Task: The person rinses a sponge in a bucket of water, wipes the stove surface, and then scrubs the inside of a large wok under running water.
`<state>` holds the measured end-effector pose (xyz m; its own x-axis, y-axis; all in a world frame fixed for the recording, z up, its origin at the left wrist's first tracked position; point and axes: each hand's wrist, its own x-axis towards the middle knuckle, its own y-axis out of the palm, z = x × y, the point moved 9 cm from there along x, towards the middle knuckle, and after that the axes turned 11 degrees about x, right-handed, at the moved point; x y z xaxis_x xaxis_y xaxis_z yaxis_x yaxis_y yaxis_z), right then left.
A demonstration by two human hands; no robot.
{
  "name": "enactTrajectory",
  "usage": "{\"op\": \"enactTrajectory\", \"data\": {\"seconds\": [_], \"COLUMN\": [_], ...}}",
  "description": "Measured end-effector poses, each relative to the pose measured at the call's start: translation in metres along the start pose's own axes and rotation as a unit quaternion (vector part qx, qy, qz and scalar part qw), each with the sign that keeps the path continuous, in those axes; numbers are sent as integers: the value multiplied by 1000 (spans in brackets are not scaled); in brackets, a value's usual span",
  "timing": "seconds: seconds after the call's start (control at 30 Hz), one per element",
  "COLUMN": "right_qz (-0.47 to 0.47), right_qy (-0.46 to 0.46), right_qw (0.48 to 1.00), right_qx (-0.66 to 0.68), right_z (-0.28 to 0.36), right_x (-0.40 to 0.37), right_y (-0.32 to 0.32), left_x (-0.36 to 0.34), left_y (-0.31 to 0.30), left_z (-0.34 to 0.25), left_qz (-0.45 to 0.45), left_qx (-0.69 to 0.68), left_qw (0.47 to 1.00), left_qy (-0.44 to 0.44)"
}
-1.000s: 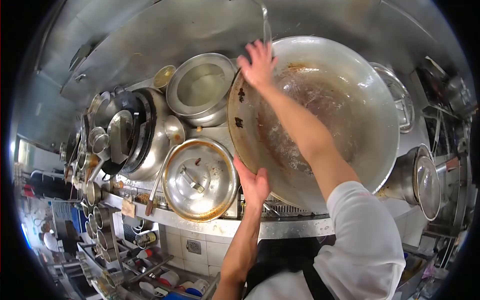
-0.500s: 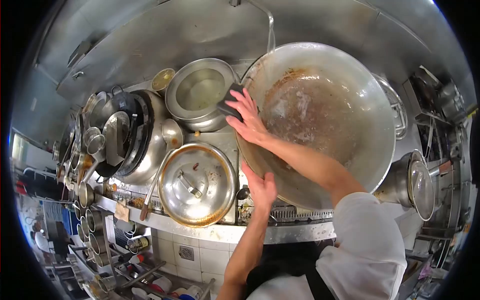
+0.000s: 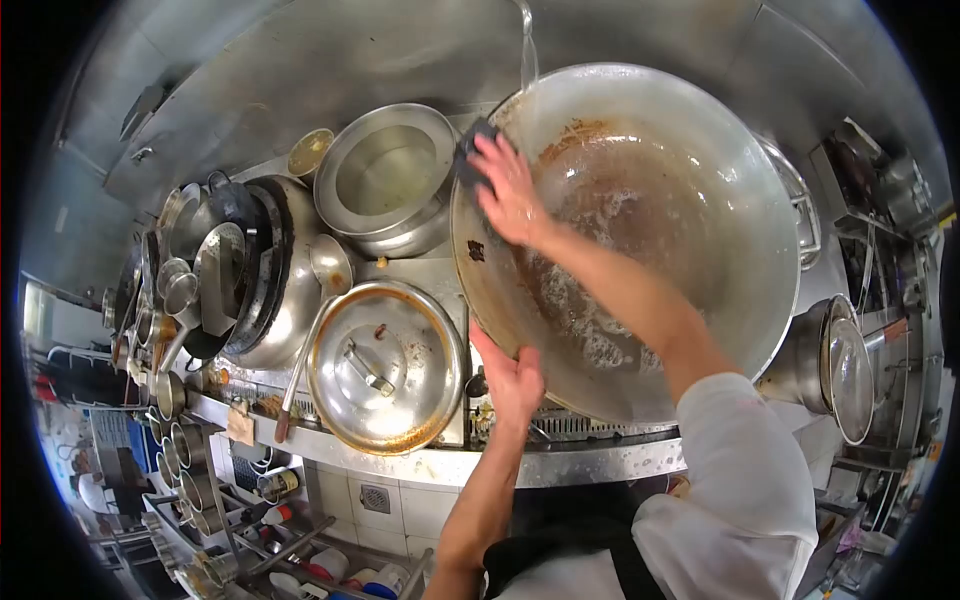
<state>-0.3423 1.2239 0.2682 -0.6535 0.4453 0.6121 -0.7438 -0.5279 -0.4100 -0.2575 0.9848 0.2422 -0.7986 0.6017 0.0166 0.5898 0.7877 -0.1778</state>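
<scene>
A very large wide metal wok has brown residue and foamy water inside, and a water stream runs in at its back left. My right hand presses a dark scouring pad on the wok's left rim, fingers spread over it. A dark burnt patch shows on the rim below this hand. At the wok's front left edge, my left hand holds the rim from outside, thumb toward me; its fingertips are partly hidden.
Left of the wok are a round metal lid and a pot of cloudy liquid. Stacked woks, strainers and ladles crowd the far left. A lidded pot stands at right. The steel counter edge runs in front of me.
My right hand and the pad have moved along the rim toward the back, uncovering the burnt patch. Foamy water has shifted toward the wok's front. My left hand stays at the rim.
</scene>
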Motion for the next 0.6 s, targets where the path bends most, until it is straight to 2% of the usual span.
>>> {"op": "enactTrajectory", "data": {"seconds": [0.07, 0.13, 0.2, 0.27, 0.3, 0.37, 0.4, 0.47, 0.5, 0.57, 0.6], "right_qz": [2, -59, -61, -64, -61, -140, -139, -153, -150, -91, -93], "right_qy": [-5, 74, 98, 184, 184, 184, 183, 191, 186, 281, 277], "right_qw": [1000, 995, 993, 981, 981, 970, 971, 967, 969, 941, 943], "right_qx": [-30, 8, 1, -10, -9, -71, -70, 70, 68, 167, 161], "right_z": [-5, 1, 14, 16, 19, 18, 15, 10, 13, 0, 5], "right_x": [23, 32, 30, 27, 31, 28, 29, 26, 24, 8, 1], "right_y": [-8, -15, -11, -7, -1, -5, -10, -32, -45, -63, -80], "left_x": [4, 2, 3, 4, 4, 3, 3, 5, 7, 8, 9], "left_y": [-1, -2, 1, 2, 3, 2, 2, -1, -4, -5, -10], "left_z": [1, 1, -6, -7, -6, -2, 0, 2, 1, -3, -7], "left_qz": [13, 9, 3, 27, 24, 22, 21, 26, 22, 34, 11], "left_qx": [5, 23, 24, -28, -28, -48, -48, -5, -10, 16, 86], "left_qw": [1000, 1000, 999, 999, 999, 999, 999, 1000, 1000, 999, 995], "left_qy": [12, 11, 21, -9, -10, 3, 4, -1, 2, 7, 41]}}
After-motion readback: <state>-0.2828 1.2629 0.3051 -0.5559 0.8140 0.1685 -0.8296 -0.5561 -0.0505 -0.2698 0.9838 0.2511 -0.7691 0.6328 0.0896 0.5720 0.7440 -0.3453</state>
